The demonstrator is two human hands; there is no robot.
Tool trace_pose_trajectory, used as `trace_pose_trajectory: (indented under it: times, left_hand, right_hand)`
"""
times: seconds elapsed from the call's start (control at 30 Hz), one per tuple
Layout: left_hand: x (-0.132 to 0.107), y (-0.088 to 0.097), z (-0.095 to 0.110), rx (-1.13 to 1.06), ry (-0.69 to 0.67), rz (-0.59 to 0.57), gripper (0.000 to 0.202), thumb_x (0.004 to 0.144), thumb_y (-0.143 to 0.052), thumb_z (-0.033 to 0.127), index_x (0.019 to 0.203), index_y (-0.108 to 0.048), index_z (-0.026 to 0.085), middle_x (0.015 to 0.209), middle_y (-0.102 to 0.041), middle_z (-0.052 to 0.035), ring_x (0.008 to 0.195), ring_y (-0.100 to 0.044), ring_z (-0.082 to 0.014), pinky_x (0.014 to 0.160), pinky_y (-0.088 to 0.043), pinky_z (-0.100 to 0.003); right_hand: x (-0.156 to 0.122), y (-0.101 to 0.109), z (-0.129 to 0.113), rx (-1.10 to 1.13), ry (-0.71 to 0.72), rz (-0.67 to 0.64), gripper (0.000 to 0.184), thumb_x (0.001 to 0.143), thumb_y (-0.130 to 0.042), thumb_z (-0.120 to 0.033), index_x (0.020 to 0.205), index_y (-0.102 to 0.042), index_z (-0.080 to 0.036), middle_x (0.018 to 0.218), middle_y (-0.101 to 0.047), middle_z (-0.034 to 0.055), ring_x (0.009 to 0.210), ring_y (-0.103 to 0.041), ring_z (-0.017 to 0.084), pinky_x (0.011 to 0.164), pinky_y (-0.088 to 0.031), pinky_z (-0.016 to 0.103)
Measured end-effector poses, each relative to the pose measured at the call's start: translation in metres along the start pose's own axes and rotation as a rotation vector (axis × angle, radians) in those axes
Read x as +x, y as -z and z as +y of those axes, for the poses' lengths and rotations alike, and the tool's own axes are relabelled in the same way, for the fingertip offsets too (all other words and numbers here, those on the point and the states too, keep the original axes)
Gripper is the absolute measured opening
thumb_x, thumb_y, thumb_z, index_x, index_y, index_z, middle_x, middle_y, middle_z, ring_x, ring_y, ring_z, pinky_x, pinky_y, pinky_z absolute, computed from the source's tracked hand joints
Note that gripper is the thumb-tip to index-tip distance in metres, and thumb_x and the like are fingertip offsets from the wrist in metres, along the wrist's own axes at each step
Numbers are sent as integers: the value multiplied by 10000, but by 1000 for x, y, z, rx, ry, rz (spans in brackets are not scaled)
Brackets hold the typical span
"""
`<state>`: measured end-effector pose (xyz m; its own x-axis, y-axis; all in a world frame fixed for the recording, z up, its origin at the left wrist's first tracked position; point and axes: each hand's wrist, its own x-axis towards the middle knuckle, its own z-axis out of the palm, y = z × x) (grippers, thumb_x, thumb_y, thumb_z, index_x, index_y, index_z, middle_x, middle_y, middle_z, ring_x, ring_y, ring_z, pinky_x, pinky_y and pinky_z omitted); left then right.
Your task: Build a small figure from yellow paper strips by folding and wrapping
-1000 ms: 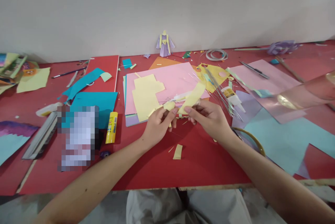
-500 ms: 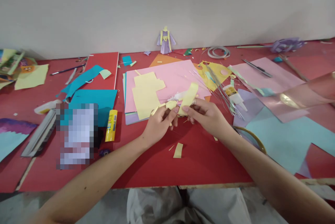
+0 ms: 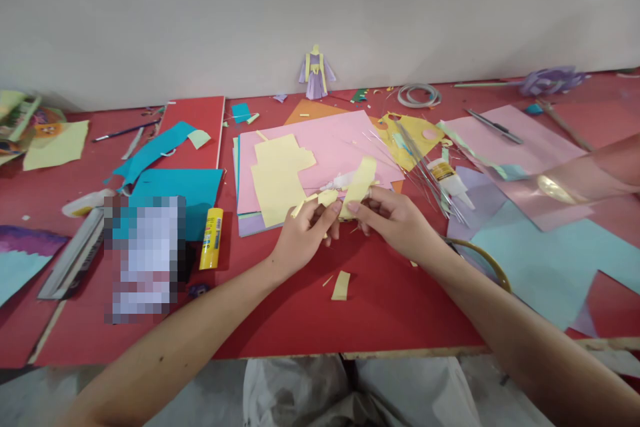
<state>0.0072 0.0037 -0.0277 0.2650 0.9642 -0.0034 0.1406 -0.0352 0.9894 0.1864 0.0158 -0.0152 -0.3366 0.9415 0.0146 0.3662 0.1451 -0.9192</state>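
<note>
My left hand [image 3: 306, 235] is closed on a small folded piece of pale yellow paper [image 3: 327, 198], its thumb and fingers pinched together. A pale yellow paper strip [image 3: 361, 180] stands up at a slant from the pinch of my right hand [image 3: 393, 215]. The two hands almost touch above the red tabletop, and the fingers partly hide both pieces. Behind them a cut pale yellow sheet [image 3: 277, 177] lies on a stack topped with pink paper [image 3: 345, 134]. A small yellow scrap [image 3: 341, 286] rests on the table in front.
Left are a yellow glue stick [image 3: 211, 238], teal paper [image 3: 175, 187] and a box cutter [image 3: 75, 254]. Right are a glue bottle [image 3: 450, 184], thin wires [image 3: 423, 164], a yellow-handled tool [image 3: 487, 264] and blue paper [image 3: 540, 260]. A paper doll figure [image 3: 316, 74] stands by the wall.
The view has shifted very slightly. Both hands keep their pinch on the yellow paper pieces, and their position is nearly the same.
</note>
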Motion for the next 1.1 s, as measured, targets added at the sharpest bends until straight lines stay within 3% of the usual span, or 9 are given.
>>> trace_pose_trajectory:
  times: [1.1]
  left_hand:
    - [0,1,1,1,8,-13,350,932,-488,441,707,-503,172,552,-562,31,445,-510,-66,498,-424,-210]
  right_hand:
    - [0,-1,-1,-76,-26,-24,274,890,-557,-445,790,-556,-190,560,-532,-36,521,-505,110,517,-377,244]
